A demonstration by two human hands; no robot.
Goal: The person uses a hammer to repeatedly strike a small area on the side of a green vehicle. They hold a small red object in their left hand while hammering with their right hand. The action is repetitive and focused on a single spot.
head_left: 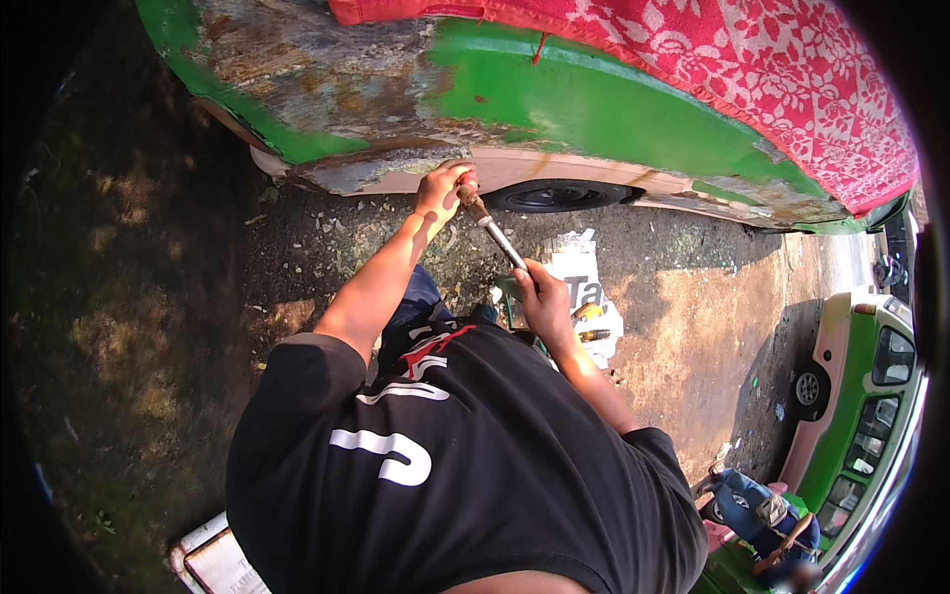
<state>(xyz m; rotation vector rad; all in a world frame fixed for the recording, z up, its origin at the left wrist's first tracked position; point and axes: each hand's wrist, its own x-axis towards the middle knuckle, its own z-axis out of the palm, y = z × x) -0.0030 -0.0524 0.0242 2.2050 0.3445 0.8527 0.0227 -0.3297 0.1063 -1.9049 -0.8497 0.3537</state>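
Observation:
My left hand (440, 188) is wrapped round the reddish, worn upper end of a long tool (503, 241) with a steel shaft. My right hand (539, 302) grips the shaft's lower end. The tool's upper end is close to the lower edge of a vehicle body (564, 94), which has green paint, a pale pink band and a large stripped, rusty patch (307, 79). I cannot tell whether it touches the metal. A dark wheel (556, 198) sits under the body, just beyond the tool.
Red floral cloth (772, 69) drapes the body. Paint flakes litter the ground, with a white printed sheet (572, 257) and small tools (592, 315) on my right. A green-and-pink van (841, 396) and a person (752, 505) are at lower right. A white panel (213, 554) lies at lower left.

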